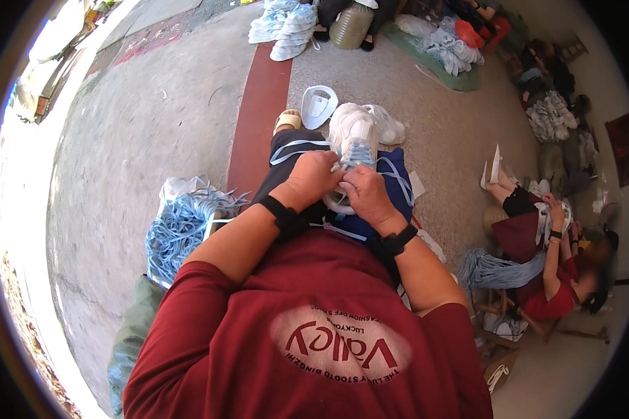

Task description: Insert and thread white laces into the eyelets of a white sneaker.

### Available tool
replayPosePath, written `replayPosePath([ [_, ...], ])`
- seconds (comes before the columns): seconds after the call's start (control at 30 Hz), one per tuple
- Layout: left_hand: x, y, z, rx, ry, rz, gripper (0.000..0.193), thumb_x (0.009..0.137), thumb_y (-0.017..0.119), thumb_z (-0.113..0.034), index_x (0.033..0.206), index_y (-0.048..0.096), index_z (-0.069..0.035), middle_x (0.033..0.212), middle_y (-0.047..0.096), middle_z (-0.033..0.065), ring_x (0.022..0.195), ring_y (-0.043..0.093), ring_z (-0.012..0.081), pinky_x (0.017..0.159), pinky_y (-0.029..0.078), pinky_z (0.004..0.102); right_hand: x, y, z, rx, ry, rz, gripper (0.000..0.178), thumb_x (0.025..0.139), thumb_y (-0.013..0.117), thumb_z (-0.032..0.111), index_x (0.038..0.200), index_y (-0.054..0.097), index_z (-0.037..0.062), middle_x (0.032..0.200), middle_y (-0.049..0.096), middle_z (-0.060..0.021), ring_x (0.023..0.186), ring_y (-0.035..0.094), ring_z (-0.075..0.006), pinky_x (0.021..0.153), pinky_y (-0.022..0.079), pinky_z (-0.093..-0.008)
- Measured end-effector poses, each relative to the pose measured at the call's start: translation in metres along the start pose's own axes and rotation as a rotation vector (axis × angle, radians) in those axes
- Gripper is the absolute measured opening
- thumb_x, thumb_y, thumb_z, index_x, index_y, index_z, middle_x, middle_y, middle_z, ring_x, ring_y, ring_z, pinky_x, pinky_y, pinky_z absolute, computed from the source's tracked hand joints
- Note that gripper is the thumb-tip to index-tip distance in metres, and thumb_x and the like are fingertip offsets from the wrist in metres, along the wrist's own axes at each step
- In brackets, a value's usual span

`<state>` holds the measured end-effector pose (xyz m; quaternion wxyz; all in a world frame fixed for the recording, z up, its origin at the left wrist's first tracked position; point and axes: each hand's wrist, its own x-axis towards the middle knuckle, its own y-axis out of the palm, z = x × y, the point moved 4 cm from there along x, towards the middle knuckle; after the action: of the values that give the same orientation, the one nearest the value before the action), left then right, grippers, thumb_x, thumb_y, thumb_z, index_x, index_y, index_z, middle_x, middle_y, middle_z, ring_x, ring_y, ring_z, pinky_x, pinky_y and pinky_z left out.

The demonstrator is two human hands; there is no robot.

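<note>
A white sneaker [353,129] rests on my lap with its toe pointing away from me. Light blue shoelace [358,153] crosses its front, and loose ends trail to both sides over my dark trouser leg and a blue cloth [400,171]. At the shoe's opening, my left hand [313,180] is closed, its fingertips pinching the lace near the upper eyelets. Close beside it, my right hand [369,197] is also closed, thumb and forefinger on the lace. The fingers partly hide the tongue and the exact grip.
Left of my lap, a bag [182,234] overflows with light blue laces. A white shoe-shaped piece [319,106] and a second white shoe [388,126] lie beyond my knees. At right, another person [555,272] sits handling a shoe. Stacked shoe parts [286,31] stand at the far side.
</note>
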<state>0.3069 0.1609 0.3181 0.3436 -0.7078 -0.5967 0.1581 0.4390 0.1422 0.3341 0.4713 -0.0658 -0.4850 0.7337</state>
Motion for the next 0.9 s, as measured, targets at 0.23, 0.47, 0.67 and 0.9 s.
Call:
replayPosePath([
  [0.23, 0.004, 0.018, 0.019, 0.076, 0.129, -0.03, 0.019, 0.08, 0.056, -0.016, 0.077, 0.063, 0.001, 0.072, 0.062, 0.0193, 0.07, 0.061, 0.0344, 0.065, 0.048, 0.0392, 0.004, 0.011, -0.009, -0.162, 0.167, -0.184, 0.008, 0.071, 0.06, 0.002, 0.079, 0.063, 0.0017, 0.075, 0.056, -0.0136, 0.071, 0.058, -0.0324, 0.064, 0.047, -0.0389],
  [0.47, 0.01, 0.015, 0.026, -0.202, -0.114, 0.069, 0.021, 0.08, 0.059, -0.018, 0.077, 0.064, 0.002, 0.071, 0.063, 0.0193, 0.066, 0.062, 0.0315, 0.063, 0.048, 0.037, 0.005, 0.013, -0.009, -0.269, 0.084, -0.142, 0.006, 0.072, 0.059, 0.007, 0.069, 0.056, 0.002, 0.078, 0.053, -0.0139, 0.067, 0.056, -0.0308, 0.06, 0.046, -0.0379],
  [0.67, 0.004, -0.001, 0.013, -0.38, -0.166, -0.099, 0.011, 0.076, 0.067, -0.011, 0.074, 0.064, 0.0, 0.066, 0.062, 0.0106, 0.06, 0.06, 0.0167, 0.057, 0.047, 0.0287, -0.048, -0.064, 0.03, 0.681, 0.276, 0.053, 0.024, 0.086, 0.054, 0.01, 0.065, 0.048, 0.0005, 0.098, 0.061, -0.0191, 0.075, 0.056, -0.0175, 0.071, 0.046, -0.029],
  [0.9, 0.017, 0.029, -0.051, 0.472, 0.201, 0.301, 0.018, 0.075, 0.063, -0.025, 0.077, 0.065, -0.008, 0.082, 0.064, 0.0093, 0.075, 0.063, 0.0262, 0.066, 0.051, 0.0368, -0.079, -0.063, 0.006, 1.241, 0.439, -0.292, 0.025, 0.093, 0.049, 0.02, 0.075, 0.049, 0.0038, 0.083, 0.062, -0.0154, 0.073, 0.056, -0.0162, 0.07, 0.045, -0.0273],
])
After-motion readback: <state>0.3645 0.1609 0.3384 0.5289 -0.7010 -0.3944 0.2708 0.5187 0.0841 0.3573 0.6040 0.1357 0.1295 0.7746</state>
